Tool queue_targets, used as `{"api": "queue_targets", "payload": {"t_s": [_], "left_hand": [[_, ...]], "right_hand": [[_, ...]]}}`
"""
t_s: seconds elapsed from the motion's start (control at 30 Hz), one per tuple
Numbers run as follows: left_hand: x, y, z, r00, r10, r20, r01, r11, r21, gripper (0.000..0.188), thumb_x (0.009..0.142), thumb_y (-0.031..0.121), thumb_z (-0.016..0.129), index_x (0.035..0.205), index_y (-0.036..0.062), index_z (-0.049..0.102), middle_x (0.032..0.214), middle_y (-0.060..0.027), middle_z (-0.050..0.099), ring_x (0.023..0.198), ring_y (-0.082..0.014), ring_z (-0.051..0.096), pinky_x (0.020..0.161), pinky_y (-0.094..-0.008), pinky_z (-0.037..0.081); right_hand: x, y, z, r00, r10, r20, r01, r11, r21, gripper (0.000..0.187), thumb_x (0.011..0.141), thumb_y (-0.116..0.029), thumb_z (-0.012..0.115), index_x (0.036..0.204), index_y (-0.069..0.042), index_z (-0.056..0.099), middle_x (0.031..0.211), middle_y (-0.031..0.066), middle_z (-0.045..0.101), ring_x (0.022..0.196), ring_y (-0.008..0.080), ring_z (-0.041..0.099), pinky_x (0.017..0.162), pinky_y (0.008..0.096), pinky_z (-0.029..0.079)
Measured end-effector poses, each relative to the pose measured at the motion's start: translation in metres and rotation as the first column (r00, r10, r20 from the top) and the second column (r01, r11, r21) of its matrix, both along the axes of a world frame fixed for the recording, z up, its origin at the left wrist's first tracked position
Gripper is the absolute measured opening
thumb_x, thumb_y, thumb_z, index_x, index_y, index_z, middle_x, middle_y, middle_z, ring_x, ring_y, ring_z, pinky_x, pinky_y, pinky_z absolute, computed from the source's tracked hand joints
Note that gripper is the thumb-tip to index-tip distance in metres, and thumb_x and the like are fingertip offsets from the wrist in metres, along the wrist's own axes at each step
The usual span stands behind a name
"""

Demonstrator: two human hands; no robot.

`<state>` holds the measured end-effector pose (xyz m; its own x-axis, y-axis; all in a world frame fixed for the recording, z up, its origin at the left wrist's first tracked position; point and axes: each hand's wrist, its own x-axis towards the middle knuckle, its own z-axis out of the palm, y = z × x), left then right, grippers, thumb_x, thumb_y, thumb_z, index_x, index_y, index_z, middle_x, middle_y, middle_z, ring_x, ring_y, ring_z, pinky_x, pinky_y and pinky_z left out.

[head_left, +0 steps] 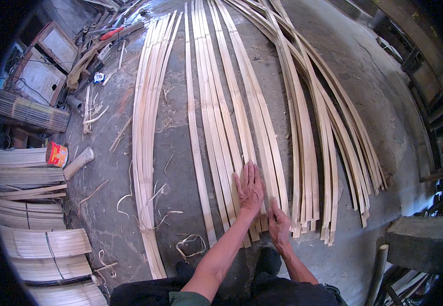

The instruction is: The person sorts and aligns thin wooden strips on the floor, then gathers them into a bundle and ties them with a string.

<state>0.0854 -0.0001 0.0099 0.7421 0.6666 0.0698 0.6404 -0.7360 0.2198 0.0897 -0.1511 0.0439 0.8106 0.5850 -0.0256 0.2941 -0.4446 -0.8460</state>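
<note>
**Hands flat on the near ends of split bamboo strips**

Left hand (249, 187) lies palm down, fingers straight and close together, pressing on the middle group of bamboo strips (226, 122) near their near ends; it grips nothing. The right hand (279, 224) rests just right of it and nearer, open, fingers on the strip ends; whether it pinches one cannot be made out. Both forearms come in from the lower edge, and the strip ends beneath the palms are hidden.

Far ends of the strips run out past the top edge. To the left lies a tight left bundle (145, 132), apart from the middle group; to the right a fanned right bundle (328, 148) spreads across the concrete floor (384, 102). At the far left sit stacked woven mats (38, 245), a red can (56, 154) and a pale tube (78, 163). Tools at the far left corner are too small to tell. Curled shavings (191, 246) lie near the left forearm.
</note>
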Motion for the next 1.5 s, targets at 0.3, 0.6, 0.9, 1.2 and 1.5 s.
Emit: {"api": "queue_targets", "payload": {"t_s": [0.3,0.6,0.9,1.2,1.5], "left_hand": [[-0.002,0.000,0.003,1.000,-0.008,-0.004,0.008,1.000,-0.018,0.061,0.097,0.025,0.043,0.150,0.0010,0.025,0.159,-0.0130,0.019,0.149,-0.0261,0.012,0.118,-0.0583,0.006],[-0.002,0.002,0.004,0.994,-0.008,0.107,0.015,0.997,-0.070,0.059,0.097,0.022,0.042,0.150,0.0021,0.026,0.158,-0.0120,0.022,0.147,-0.0274,0.017,0.118,-0.0577,0.006],[-0.002,0.006,0.008,0.985,0.005,0.173,0.025,0.985,-0.170,0.058,0.099,0.039,0.043,0.149,0.0109,0.035,0.157,-0.0142,0.026,0.147,-0.0282,0.018,0.117,-0.0569,0.004],[-0.002,0.004,0.007,0.991,-0.003,0.137,0.028,0.983,-0.184,0.060,0.097,0.046,0.043,0.149,0.0171,0.035,0.158,-0.0143,0.021,0.148,-0.0289,0.014,0.117,-0.0579,0.001],[-0.002,0.002,0.007,0.987,0.007,0.159,0.011,0.994,-0.113,0.057,0.096,0.045,0.047,0.146,0.0192,0.041,0.157,-0.0145,0.025,0.146,-0.0304,0.019,0.116,-0.0580,0.005]], "right_hand": [[0.000,-0.013,-0.002,0.999,0.039,-0.030,-0.045,0.975,-0.216,0.039,0.095,-0.010,0.060,0.134,-0.007,0.055,0.087,0.0234,0.064,0.077,0.0168,0.063,0.069,0.0323,0.051],[-0.005,-0.002,0.002,0.989,-0.023,-0.149,0.029,0.999,0.038,0.043,0.097,-0.014,0.060,0.136,-0.001,0.051,0.098,0.0070,0.071,0.080,0.0104,0.056,0.071,0.0307,0.049],[0.005,-0.006,0.005,0.979,0.116,0.166,-0.056,0.943,-0.327,0.041,0.095,-0.020,0.057,0.135,-0.014,0.053,0.090,0.0156,0.058,0.077,0.0364,0.062,0.066,0.0447,0.050],[0.011,-0.004,0.006,0.969,0.159,0.190,-0.075,0.918,-0.389,0.038,0.095,-0.030,0.056,0.131,-0.018,0.055,0.087,0.0138,0.053,0.072,0.0356,0.061,0.060,0.0486,0.051],[0.020,-0.002,0.026,0.931,0.263,0.254,-0.084,0.830,-0.552,0.036,0.092,-0.026,0.061,0.127,-0.020,0.059,0.081,0.0121,0.060,0.071,0.0357,0.061,0.062,0.0494,0.049]]}}
